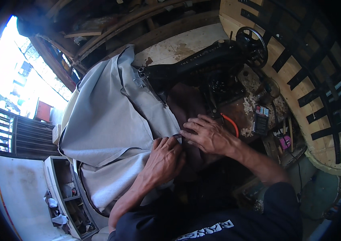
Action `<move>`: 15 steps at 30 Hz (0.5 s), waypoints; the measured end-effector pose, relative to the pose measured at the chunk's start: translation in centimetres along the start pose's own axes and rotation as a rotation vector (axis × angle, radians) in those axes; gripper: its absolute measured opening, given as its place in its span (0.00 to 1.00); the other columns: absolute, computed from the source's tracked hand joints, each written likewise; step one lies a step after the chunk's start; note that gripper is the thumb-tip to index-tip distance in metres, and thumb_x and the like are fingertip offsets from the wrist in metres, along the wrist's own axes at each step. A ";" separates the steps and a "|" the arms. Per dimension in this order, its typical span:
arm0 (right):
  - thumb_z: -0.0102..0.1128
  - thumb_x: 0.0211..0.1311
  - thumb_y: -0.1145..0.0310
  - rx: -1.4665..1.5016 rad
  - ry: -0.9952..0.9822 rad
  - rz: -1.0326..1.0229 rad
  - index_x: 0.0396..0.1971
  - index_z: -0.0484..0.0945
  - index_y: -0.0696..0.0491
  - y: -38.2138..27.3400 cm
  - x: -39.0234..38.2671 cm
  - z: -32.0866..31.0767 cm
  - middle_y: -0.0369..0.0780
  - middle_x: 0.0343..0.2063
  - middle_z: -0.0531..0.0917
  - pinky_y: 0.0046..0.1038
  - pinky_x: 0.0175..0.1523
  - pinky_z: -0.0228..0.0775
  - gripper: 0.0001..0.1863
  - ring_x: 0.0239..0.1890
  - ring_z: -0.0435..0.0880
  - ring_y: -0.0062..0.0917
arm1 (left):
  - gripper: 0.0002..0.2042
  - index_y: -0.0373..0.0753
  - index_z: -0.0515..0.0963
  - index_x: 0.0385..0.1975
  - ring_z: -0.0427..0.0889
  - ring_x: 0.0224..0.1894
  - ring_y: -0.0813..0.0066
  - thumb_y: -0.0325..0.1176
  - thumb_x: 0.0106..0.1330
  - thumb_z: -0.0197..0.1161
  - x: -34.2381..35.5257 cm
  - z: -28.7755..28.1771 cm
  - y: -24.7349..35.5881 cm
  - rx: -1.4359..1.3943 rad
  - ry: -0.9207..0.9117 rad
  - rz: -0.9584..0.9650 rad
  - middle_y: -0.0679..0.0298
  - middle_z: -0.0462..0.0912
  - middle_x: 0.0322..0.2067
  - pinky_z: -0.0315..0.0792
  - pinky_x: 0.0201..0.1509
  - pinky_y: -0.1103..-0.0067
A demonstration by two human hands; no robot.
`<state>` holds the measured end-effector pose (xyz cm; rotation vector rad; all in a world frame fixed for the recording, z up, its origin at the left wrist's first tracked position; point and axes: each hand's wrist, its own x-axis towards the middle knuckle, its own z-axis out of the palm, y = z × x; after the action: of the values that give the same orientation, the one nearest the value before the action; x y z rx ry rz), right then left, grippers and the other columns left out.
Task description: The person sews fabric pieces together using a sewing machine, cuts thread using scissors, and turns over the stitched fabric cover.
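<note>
A large piece of grey fabric (pixel 102 104) with dark edging drapes across the left of the sewing machine bed, over a dark brown cloth (pixel 186 100). My left hand (pixel 164 158) is closed on the fabric's near edge, its fingers curled under. My right hand (pixel 208 134) lies just to its right, fingers stretched out over the fabric edge and the brown cloth. Between the hands a short strip of dark edging shows. Beyond them stands a black sewing machine (pixel 194 62), its needle end above the grey fabric.
Orange-handled scissors (pixel 232 124) lie right of my right hand. Farther right are a dark pack (pixel 260 120), a glass (pixel 267 90) and a pink object (pixel 285 142). A wooden frame with black webbing (pixel 299 80) leans at the right. A shelf unit (pixel 68 193) stands lower left.
</note>
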<state>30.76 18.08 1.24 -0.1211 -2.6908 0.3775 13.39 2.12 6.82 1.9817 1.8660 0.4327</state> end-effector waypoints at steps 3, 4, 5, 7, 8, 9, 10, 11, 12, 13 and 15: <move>0.66 0.63 0.65 0.068 -0.027 -0.005 0.56 0.82 0.56 0.1 0.0 0.5 0.46 0.54 0.82 0.45 0.67 0.69 0.22 0.59 0.80 0.38 | 0.10 0.32 0.82 0.39 0.76 0.54 0.49 0.31 0.62 0.64 0.1 0.0 0.1 0.027 0.081 0.049 0.49 0.77 0.50 0.67 0.62 0.61; 0.66 0.63 0.65 0.098 -0.029 -0.018 0.56 0.82 0.57 0.0 0.1 0.5 0.45 0.53 0.83 0.44 0.65 0.70 0.22 0.58 0.80 0.39 | 0.10 0.32 0.82 0.40 0.76 0.56 0.47 0.31 0.63 0.64 0.1 0.0 0.0 -0.001 0.082 0.065 0.47 0.75 0.53 0.67 0.63 0.61; 0.66 0.63 0.65 0.098 -0.029 -0.018 0.56 0.82 0.57 0.0 0.1 0.5 0.45 0.53 0.83 0.44 0.65 0.70 0.22 0.58 0.80 0.39 | 0.11 0.31 0.82 0.41 0.76 0.58 0.45 0.31 0.63 0.64 0.1 0.0 -0.1 -0.031 0.082 0.082 0.46 0.74 0.56 0.67 0.65 0.60; 0.65 0.62 0.66 0.146 -0.013 0.000 0.55 0.82 0.59 0.0 0.1 0.6 0.45 0.49 0.84 0.43 0.62 0.73 0.22 0.54 0.82 0.39 | 0.12 0.31 0.81 0.42 0.76 0.59 0.44 0.31 0.63 0.64 0.1 0.0 -0.1 -0.044 0.049 0.036 0.46 0.74 0.57 0.67 0.66 0.59; 0.65 0.62 0.66 0.145 -0.015 0.001 0.55 0.82 0.59 0.2 0.1 0.6 0.45 0.49 0.84 0.43 0.62 0.73 0.22 0.54 0.82 0.39 | 0.13 0.30 0.80 0.44 0.75 0.60 0.43 0.31 0.63 0.65 0.0 0.0 -0.1 -0.060 0.014 -0.007 0.45 0.74 0.58 0.67 0.66 0.58; 0.65 0.62 0.67 0.160 -0.015 0.038 0.56 0.81 0.57 0.6 0.2 0.6 0.44 0.48 0.83 0.43 0.60 0.73 0.22 0.53 0.81 0.38 | 0.13 0.30 0.80 0.44 0.75 0.60 0.43 0.31 0.63 0.65 0.1 0.1 -0.3 -0.064 0.013 -0.007 0.45 0.74 0.58 0.67 0.66 0.58; 0.65 0.62 0.68 0.174 -0.016 0.076 0.58 0.81 0.55 0.9 0.2 0.6 0.44 0.47 0.83 0.43 0.59 0.73 0.23 0.51 0.81 0.38 | 0.13 0.30 0.78 0.45 0.75 0.59 0.44 0.32 0.66 0.63 0.2 0.3 -0.6 -0.053 0.026 0.042 0.45 0.74 0.57 0.67 0.65 0.58; 0.65 0.62 0.68 0.186 -0.019 0.070 0.58 0.81 0.55 0.9 0.5 0.6 0.44 0.47 0.83 0.43 0.59 0.73 0.23 0.51 0.81 0.38 | 0.13 0.30 0.76 0.47 0.75 0.57 0.45 0.32 0.68 0.62 -0.1 0.3 -0.7 -0.037 0.038 0.076 0.44 0.73 0.56 0.68 0.63 0.59; 0.65 0.63 0.68 0.153 -0.020 0.050 0.61 0.80 0.51 0.7 0.8 0.5 0.42 0.46 0.83 0.41 0.57 0.73 0.24 0.49 0.81 0.37 | 0.13 0.30 0.76 0.47 0.75 0.57 0.45 0.32 0.68 0.62 -0.5 0.4 -0.9 -0.037 0.036 0.062 0.44 0.73 0.56 0.68 0.63 0.59; 0.65 0.64 0.69 0.106 -0.021 0.039 0.63 0.79 0.47 0.8 0.8 0.2 0.40 0.46 0.83 0.40 0.56 0.73 0.26 0.48 0.81 0.35 | 0.13 0.30 0.75 0.48 0.76 0.57 0.45 0.30 0.67 0.62 -0.4 0.5 -1.0 -0.116 0.061 0.019 0.44 0.74 0.55 0.69 0.63 0.59; 0.65 0.64 0.69 0.084 -0.031 0.047 0.64 0.79 0.44 0.9 0.5 0.4 0.39 0.46 0.82 0.39 0.56 0.73 0.27 0.47 0.80 0.34 | 0.14 0.30 0.74 0.49 0.76 0.56 0.46 0.28 0.66 0.61 -0.1 0.9 -1.3 -0.200 0.085 -0.022 0.44 0.74 0.55 0.69 0.63 0.59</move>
<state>30.15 18.94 0.89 -0.1552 -2.7022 0.5096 12.64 1.98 5.41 1.8356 1.8144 0.6792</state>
